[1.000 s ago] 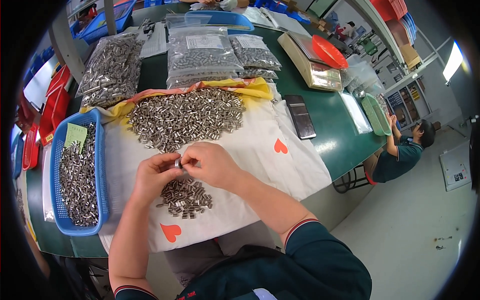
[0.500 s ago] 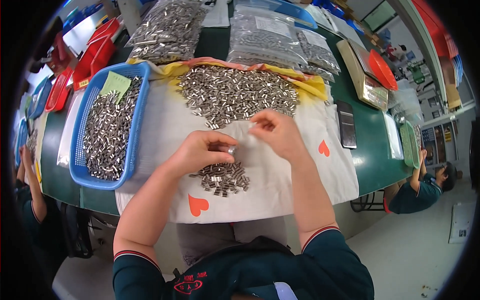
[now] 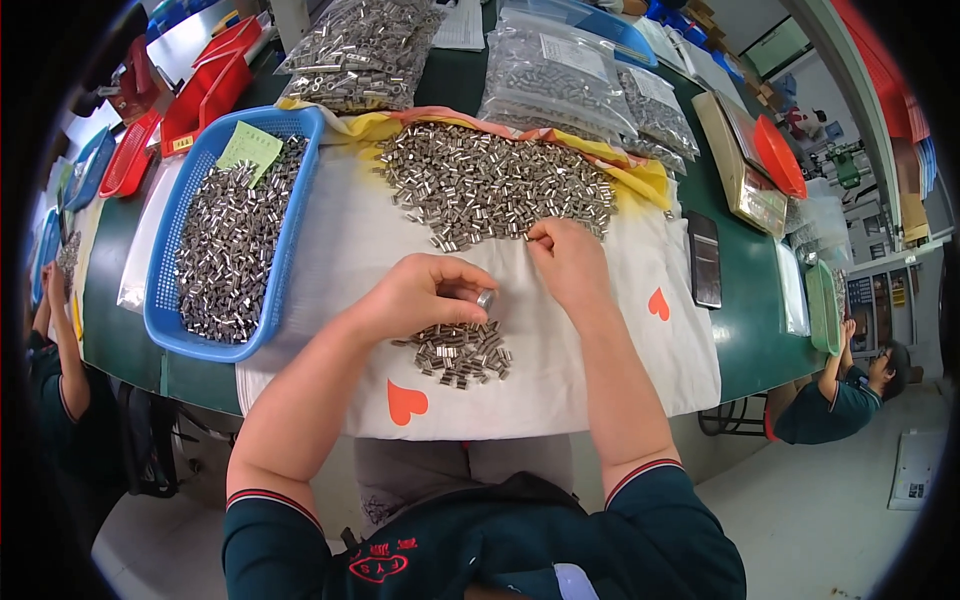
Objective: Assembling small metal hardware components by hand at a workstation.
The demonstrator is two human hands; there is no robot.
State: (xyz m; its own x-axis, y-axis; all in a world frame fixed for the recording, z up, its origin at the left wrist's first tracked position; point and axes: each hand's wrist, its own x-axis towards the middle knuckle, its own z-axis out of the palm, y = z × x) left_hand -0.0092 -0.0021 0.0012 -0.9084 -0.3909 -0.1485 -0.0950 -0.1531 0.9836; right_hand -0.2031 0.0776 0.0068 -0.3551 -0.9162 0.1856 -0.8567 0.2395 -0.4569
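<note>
Between the thumb and fingers of my left hand [image 3: 432, 296] sits a shiny round metal piece [image 3: 486, 299]; the curled fingers hide most of it. That hand hovers over a small pile of short metal sleeves [image 3: 460, 356] on the white cloth [image 3: 340, 260]. My right hand [image 3: 570, 260] is at the near edge of a large heap of similar sleeves [image 3: 490, 185]. Its thumb and forefinger are pinched together at the heap; whatever lies between the fingertips is too small to make out.
To the left stands a blue basket [image 3: 298, 215] of sleeves with a green note [image 3: 250, 148]. Clear bags of metal parts [image 3: 555, 75] lie behind the heap. On the right are a black phone-like device [image 3: 704, 260] and a scale [image 3: 740, 165]. Other people sit at both sides.
My right hand has moved from above the cloth to the edge of the large heap, its fingers closing together. The left hand still holds the metal piece. The whole view has shifted slightly.
</note>
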